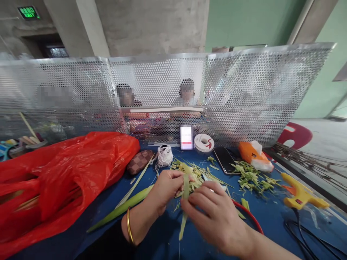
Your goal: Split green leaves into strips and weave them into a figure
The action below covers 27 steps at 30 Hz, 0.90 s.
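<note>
A rounded, gold-coloured bangle (128, 225) circles the person's left forearm (145, 220) just beyond the edge of a plain black sleeve (108, 240), while a slim, pale ring (211, 190) with a metallic look dresses the right hand (214, 213), and the right forearm (260, 242) is bare as far as it shows.

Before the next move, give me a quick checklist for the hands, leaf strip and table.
1. Left hand holding the pale leaf strip: ok, pinched between thumb and finger.
2. Right hand at the strip: ok, fingertips at it, below the left hand's pinch.
3. Right hand's grip firm: cannot tell.
4. Blue table free of leaf scraps: not ok, scraps lie beyond the hands.
5. Yellow glue gun apart from both hands: ok.
6. Glue gun cold: cannot tell.
</note>
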Available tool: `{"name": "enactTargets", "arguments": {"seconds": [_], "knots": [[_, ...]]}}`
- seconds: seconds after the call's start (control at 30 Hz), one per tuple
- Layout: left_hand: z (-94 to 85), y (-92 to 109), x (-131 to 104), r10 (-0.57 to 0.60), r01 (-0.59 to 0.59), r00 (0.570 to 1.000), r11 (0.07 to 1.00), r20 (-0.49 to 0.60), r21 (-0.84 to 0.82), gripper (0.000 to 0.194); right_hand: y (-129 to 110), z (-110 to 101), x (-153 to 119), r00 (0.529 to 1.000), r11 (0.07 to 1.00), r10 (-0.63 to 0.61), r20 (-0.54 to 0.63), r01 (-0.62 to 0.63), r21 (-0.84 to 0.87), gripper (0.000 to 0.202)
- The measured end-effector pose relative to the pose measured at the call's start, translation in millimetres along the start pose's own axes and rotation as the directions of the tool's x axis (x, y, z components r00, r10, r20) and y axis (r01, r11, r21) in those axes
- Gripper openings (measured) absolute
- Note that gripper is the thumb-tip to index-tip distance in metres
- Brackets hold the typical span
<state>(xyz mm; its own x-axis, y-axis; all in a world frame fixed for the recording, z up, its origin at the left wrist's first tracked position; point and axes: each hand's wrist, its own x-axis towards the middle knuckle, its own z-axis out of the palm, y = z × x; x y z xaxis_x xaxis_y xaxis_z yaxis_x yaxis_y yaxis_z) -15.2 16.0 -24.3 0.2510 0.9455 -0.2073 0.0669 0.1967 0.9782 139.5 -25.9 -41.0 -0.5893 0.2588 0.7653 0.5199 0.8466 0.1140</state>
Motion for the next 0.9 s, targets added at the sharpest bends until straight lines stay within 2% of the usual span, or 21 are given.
{"name": "enactTargets", "arguments": {"seconds": [0.1, 0.23, 0.37, 0.53, 0.63, 0.8, 0.9], "knots": [[-2.0, 3, -2, -0.009, 0.008, 1.000, 1.000, -0.015, -0.028, 0.033, -3, 5, -4, 0.992, 0.986, -0.121, 0.031, 0.124, -0.110, 0.019], [-4.6, 6, -5, 0.004, -0.006, 0.999, 0.998, -0.039, -0.065, 0.031, -2, 9, -7, 0.987, 0.975, -0.146, 0.062, 0.154, -0.159, 0.017], [-6.8, 9, -7, -0.035, 0.033, 0.999, 0.990, -0.014, -0.135, 0.032, 0, 11, -10, 0.980, 0.961, -0.175, 0.090, 0.190, -0.200, 0.024], [-7.8, 10, -8, -0.098, 0.107, 0.994, 0.936, 0.044, -0.336, 0.026, 7, 20, -16, 0.975, 0.943, -0.174, 0.139, 0.206, -0.260, 0.037], [-7.4, 9, -7, -0.111, 0.129, 0.992, 0.882, 0.067, -0.452, 0.018, 10, 23, -16, 0.966, 0.942, -0.189, 0.178, 0.229, -0.244, 0.031], [-4.0, 0, -4, -0.071, 0.116, 0.992, 0.847, 0.106, -0.518, 0.014, 4, 15, -10, 0.987, 0.985, -0.152, 0.051, 0.155, -0.077, 0.023], [3.4, -5, -4, -0.025, 0.099, 0.990, 0.827, 0.139, -0.554, 0.016, -1, 16, -9, 0.991, 0.980, -0.127, 0.031, 0.130, -0.151, 0.025]]}}
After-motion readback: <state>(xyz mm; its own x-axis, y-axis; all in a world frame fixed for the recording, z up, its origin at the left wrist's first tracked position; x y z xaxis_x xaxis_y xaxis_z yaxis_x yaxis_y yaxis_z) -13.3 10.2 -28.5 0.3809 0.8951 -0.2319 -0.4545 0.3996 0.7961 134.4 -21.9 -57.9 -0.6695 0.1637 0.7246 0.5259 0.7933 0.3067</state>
